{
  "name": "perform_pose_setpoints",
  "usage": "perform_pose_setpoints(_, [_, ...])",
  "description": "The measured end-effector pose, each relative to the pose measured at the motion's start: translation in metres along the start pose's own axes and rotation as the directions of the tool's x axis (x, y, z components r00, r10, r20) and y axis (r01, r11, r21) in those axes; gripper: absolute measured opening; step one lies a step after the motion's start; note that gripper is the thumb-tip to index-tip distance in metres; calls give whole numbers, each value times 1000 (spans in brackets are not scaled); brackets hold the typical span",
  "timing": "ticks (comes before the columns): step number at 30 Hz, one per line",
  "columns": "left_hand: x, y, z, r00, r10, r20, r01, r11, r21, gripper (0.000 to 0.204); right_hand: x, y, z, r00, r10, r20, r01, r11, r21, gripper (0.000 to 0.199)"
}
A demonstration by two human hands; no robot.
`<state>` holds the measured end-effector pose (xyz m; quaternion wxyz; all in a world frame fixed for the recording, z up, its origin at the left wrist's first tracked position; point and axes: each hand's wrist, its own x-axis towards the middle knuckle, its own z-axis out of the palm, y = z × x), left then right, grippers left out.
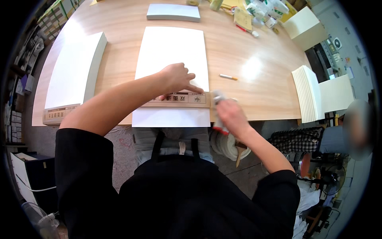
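A stack of white paper (171, 55) lies before me, reaching the table's near edge. Across its lower part runs a brown printed paper band (175, 99). My left hand (177, 79) reaches over from the left, fingers stretched out, pressing on the band near its right end. Just beyond that end, my right hand (232, 115) is closed around a grey-and-red tool (219, 97), smeared by motion; its exact kind does not show.
Another paper stack (73, 71) with a brown band stands left. A smaller stack (173, 14) lies at the back, bottles (262, 10) back right. A thin white stick with orange end (228, 77) lies right. Below the edge are a bucket (225, 147) and brush (239, 151). A person (338, 139) is at right.
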<state>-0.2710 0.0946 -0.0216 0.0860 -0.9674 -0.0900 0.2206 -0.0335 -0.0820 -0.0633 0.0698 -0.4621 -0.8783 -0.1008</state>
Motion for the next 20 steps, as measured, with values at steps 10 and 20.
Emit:
perform_pose_setpoints(10, [-92, 58, 73, 743, -489, -457, 126, 773, -622, 44, -63, 43, 17, 716, 696, 60, -474, 421, 773, 29])
perform_pose_setpoints(20, [-89, 76, 98, 612, -552, -566, 109, 768, -631, 42, -49, 24, -182, 659, 532, -532, -100, 763, 639, 34])
